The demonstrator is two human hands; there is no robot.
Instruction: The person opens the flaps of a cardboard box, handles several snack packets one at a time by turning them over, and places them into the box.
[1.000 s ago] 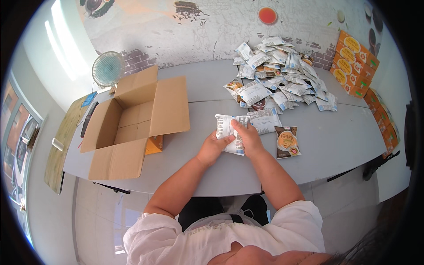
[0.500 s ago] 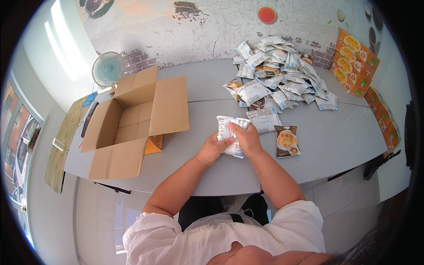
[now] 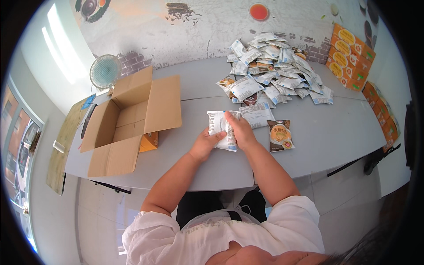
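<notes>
Both of my hands grip a small stack of white snack packets (image 3: 219,124) just above the grey table (image 3: 327,137). My left hand (image 3: 204,145) holds the stack from below and behind. My right hand (image 3: 238,130) lies over its right side. Just right of my hands rest a white packet (image 3: 258,114) and a brown packet with a bowl picture (image 3: 280,135). A large heap of similar packets (image 3: 274,70) is spread at the far side of the table.
An open cardboard box (image 3: 128,119) stands at the left of the table, with an orange carton (image 3: 149,141) against its side. Orange cartons (image 3: 351,55) line the right edge. A small fan (image 3: 105,72) stands at the back left.
My hands have drawn the packet stack slightly nearer and squared it; my right hand has slid over its right edge. Everything else is unmoved.
</notes>
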